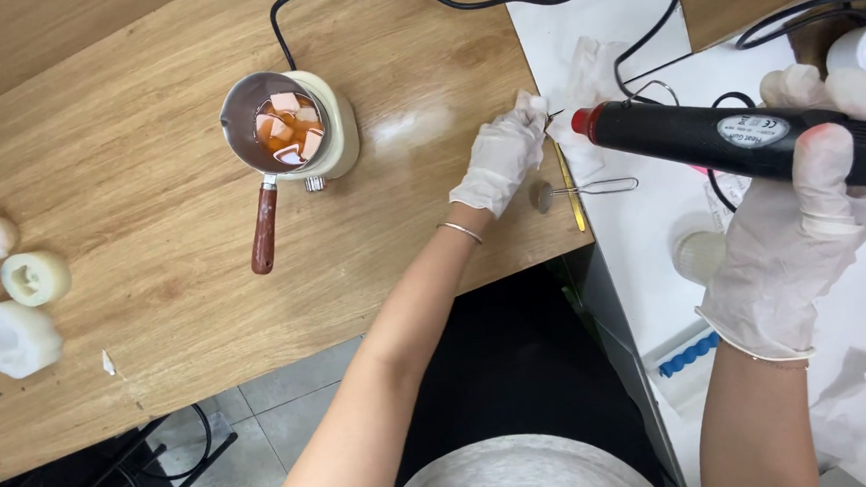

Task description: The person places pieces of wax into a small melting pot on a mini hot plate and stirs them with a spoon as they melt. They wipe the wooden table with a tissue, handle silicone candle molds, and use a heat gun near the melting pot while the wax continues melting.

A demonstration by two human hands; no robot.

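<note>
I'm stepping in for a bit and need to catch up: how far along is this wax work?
Done: four white moulds are set out at the table's left edge. In hand: the right hand aims a black heat gun at a small tool pinched with tissue in the left hand. Left: the pink chunks in the melting pot are only partly melted, nothing poured.

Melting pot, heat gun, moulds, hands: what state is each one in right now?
Melting pot: upright on its warmer, orange liquid with unmelted pale chunks.
Heat gun: held level, red nozzle pointing left.
Right hand: gloved, gripping the heat gun.
Left hand: gloved, pinching white tissue.
White moulds: resting apart on the wooden table.
</note>
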